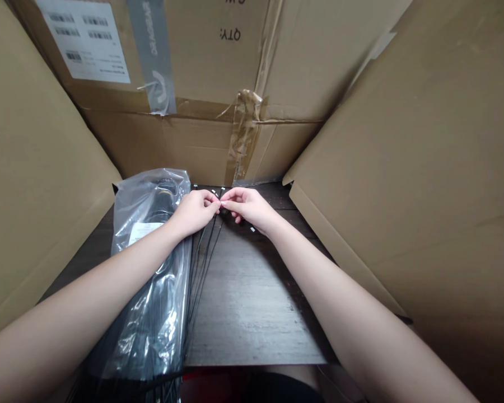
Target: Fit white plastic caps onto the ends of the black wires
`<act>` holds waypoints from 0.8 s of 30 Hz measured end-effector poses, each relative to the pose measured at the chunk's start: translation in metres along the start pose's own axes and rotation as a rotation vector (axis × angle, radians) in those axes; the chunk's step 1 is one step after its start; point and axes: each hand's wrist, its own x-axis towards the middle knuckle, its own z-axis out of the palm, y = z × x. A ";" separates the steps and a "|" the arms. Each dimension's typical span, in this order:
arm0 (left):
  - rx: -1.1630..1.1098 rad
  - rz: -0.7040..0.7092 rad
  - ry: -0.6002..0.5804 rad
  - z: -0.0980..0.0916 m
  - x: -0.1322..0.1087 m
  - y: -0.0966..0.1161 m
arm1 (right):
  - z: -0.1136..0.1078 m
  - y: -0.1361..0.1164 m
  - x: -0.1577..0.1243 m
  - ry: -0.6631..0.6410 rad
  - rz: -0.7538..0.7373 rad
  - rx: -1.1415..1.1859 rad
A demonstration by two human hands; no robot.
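Observation:
My left hand (pixel 195 212) and my right hand (pixel 246 206) meet at their fingertips above a dark wood tabletop (pixel 247 296). Both pinch a bunch of thin black wires (pixel 205 257), which run down from the fingers toward the bottom of the view. Just left of them, under my left forearm, lies a clear plastic bag (pixel 149 330) holding coiled black cable and a white paper label (pixel 140 232). My left wrist rests against the bag. A few small pale wire ends show near my right hand.
A large cardboard box (pixel 193 67) with a barcode sheet, grey tape and brown tape stands at the back. Tall cardboard panels rise on the left (pixel 33 168) and right (pixel 424 168). A red and dark shape sits at the bottom edge.

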 end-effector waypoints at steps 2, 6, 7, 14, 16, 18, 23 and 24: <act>0.005 -0.008 -0.003 0.000 0.000 0.001 | 0.000 0.000 0.000 -0.006 -0.009 0.011; -0.003 -0.010 -0.005 0.000 0.000 0.000 | 0.000 0.002 0.001 -0.007 -0.002 0.010; -0.007 -0.005 -0.005 0.000 0.000 -0.001 | 0.000 0.002 0.001 -0.004 0.001 0.008; -0.025 0.025 -0.009 0.000 0.001 -0.003 | 0.000 0.001 0.000 -0.004 0.009 0.005; -0.023 0.023 -0.007 0.000 0.001 -0.003 | 0.000 0.000 0.000 -0.010 0.006 0.006; -0.022 0.022 -0.006 0.000 0.000 -0.003 | 0.000 0.000 0.000 -0.015 0.001 0.009; -0.012 0.018 -0.009 0.000 0.000 -0.003 | -0.001 0.001 0.000 -0.030 -0.027 0.002; -0.011 0.018 -0.010 0.000 0.000 -0.003 | -0.001 0.002 0.000 -0.029 -0.030 -0.005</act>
